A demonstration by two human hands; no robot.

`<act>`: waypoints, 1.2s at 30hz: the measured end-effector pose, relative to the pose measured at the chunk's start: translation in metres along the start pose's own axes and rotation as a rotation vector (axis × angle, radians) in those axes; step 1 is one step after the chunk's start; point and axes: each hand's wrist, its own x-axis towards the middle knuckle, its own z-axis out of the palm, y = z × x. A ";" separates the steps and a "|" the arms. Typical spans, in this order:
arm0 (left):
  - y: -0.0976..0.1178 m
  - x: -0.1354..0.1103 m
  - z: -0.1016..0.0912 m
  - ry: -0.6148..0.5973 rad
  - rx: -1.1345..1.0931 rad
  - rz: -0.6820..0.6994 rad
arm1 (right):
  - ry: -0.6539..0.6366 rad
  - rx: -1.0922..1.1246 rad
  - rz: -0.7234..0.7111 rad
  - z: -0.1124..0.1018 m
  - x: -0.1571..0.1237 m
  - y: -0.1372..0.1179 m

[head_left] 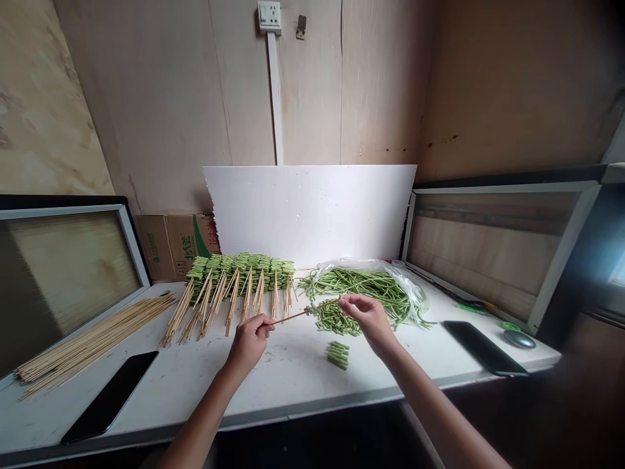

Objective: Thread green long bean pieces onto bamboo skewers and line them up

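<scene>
Okay, we have bean skewers being made, and our left hand (251, 343) holds a thin stick (290, 318) by its bare end, fist closed round it; our right hand (367, 320) pinches narrowly at the far end, thumb to fingertips, and we can't tell whether it grips the tip itself or a bit of bean on it. A few green pieces (312, 309) sit on that stick towards the right hand, so we'd call this skewer part-filled.

Done: a big stack of loaded skewers (239, 270) along the back left of the table (293, 378), handles towards us. Left: a short row of cut beans (338, 355) lined up side by side just below the hands, a loose cut pile (334, 319) behind it, partly hidden by the right hand, and plenty of long beans (364, 286) in and around a clear bag (416, 296). Bare sticks (97, 332) lie far left, lots of them. We'd guess well under way, not near finished; exact counts we can't give
</scene>
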 end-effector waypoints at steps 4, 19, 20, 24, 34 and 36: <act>-0.002 0.000 0.002 -0.080 -0.031 -0.025 | 0.006 -0.009 -0.004 0.001 -0.001 0.001; 0.005 -0.004 0.010 -0.044 -0.046 -0.056 | -0.033 -0.038 -0.033 0.008 -0.003 0.006; 0.007 -0.004 0.011 -0.042 -0.043 -0.044 | -0.052 -0.045 -0.020 0.010 -0.004 0.008; 0.012 -0.004 0.012 0.004 -0.009 0.010 | -0.048 -0.051 0.040 0.018 -0.006 0.014; 0.010 -0.006 0.015 0.034 -0.036 0.006 | -0.044 -0.019 0.071 0.024 -0.008 0.022; 0.011 -0.006 0.016 0.004 -0.073 -0.030 | -0.055 -0.023 0.063 0.024 -0.008 0.023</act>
